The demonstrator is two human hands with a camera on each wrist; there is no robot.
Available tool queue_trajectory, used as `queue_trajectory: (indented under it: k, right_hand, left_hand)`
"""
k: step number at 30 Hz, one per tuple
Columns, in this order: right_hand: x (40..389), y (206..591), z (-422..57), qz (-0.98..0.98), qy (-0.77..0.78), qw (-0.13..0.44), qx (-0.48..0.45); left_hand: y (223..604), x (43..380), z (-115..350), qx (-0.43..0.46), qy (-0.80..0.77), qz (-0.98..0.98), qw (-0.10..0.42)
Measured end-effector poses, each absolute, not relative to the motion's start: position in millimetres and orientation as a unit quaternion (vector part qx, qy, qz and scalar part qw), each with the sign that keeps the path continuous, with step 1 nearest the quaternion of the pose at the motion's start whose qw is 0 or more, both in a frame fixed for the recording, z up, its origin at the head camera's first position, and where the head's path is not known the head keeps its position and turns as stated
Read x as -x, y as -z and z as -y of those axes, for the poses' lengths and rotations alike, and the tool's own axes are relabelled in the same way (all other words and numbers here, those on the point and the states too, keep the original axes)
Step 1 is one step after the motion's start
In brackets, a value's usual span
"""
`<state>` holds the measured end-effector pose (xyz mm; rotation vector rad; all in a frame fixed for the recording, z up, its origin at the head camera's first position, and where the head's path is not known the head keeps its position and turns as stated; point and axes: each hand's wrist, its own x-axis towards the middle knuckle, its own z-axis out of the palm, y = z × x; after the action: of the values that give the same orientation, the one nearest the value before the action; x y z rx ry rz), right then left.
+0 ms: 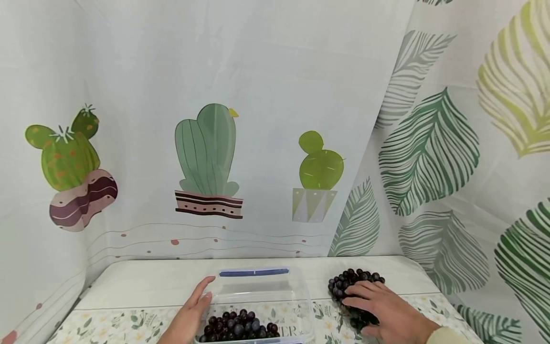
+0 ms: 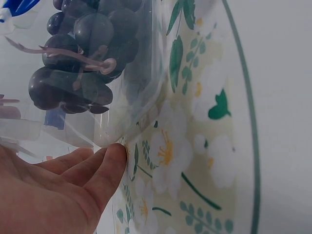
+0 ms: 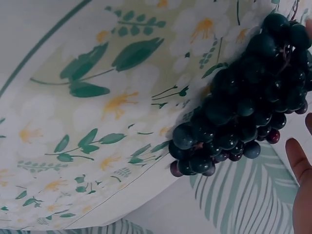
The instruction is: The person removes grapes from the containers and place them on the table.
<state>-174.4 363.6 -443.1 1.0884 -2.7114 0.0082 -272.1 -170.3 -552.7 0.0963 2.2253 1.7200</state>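
A clear plastic container point(image 1: 301, 291) stands on the table with a bunch of dark grapes point(image 1: 240, 326) inside it, toward its front. Along the container's left side rests my left hand point(image 1: 191, 310). In the left wrist view its nearly straight fingers point(image 2: 109, 163) touch the container's lower edge, and the grapes point(image 2: 92, 31) show through the wall. A second bunch of dark grapes point(image 1: 350, 279) lies on the table to the right. My right hand point(image 1: 382, 310) is over this bunch with its fingers spread, partly covering it. The right wrist view shows the bunch point(image 3: 243, 107) beside the fingertips point(image 3: 295, 156).
A blue clip strip point(image 1: 253, 273) runs along the container's far rim. The flower-patterned cloth point(image 1: 129, 322) covers the front of the table, with a plain pale strip point(image 1: 163, 282) behind. A curtain with cactus prints point(image 1: 206, 153) hangs at the back, leaf prints point(image 1: 429, 153) at right.
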Motion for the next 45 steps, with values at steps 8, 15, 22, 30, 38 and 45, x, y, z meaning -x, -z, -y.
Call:
queue_trajectory:
  k: [8,15,22,30,38,45]
  right_hand:
    - [172.0,443.4,-345.4,0.897,0.026,0.206,-0.390]
    - [170.6,431.0,-327.6,0.885,0.032,0.211,-0.414]
    - [173.3,420.0,-312.6,0.872,0.054,0.202,-0.442]
    - [173.9,408.5,-290.5,0.880,0.038,0.151,-0.448]
    - [181.0,399.1,-263.3,0.867,0.030,0.119,-0.482]
    - [188.2,390.9,-240.1,0.864,0.013,0.071,-0.498]
  left_hand:
    - [548.8,269.8,168.6,-0.046,-0.590,-0.790,0.160]
    - [519.5,251.1,158.4,-0.033,-0.585,-0.795,0.155]
    - [479.2,226.4,141.3,-0.033,-0.568,-0.809,0.146]
    - [552.9,271.7,168.8,-0.038,-0.598,-0.785,0.157]
    - [503.7,241.3,153.6,-0.050,-0.571,-0.805,0.155]
    - [481.5,227.7,145.6,-0.036,-0.561,-0.813,0.156]
